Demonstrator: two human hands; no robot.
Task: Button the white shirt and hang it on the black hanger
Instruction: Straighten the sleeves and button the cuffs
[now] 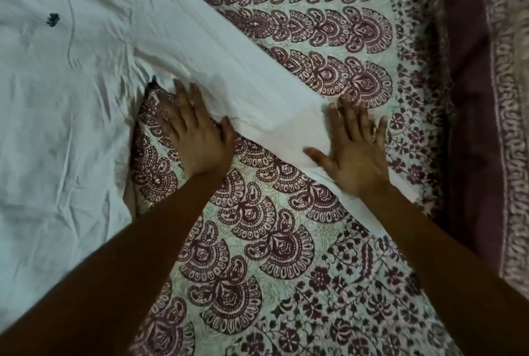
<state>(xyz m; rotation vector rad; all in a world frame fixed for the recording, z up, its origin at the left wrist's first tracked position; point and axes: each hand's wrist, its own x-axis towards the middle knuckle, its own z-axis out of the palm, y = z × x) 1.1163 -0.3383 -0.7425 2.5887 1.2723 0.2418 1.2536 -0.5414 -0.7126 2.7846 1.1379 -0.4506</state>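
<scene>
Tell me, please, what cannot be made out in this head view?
The black hanger: outside the head view.
The white shirt: no collar or buttons show; the top and left edges crop it.
The dark mark on the shirt: too small to identify.
The left hand: its fingertips are motion-blurred at the sleeve.

white shirt point(57, 98) cut off, sleeve end hidden
its body runs past the top and left edges; the left hand point(197, 138) blurs at the sleeve point(229, 75); the right hand point(357, 158) covers the sleeve's end.
</scene>
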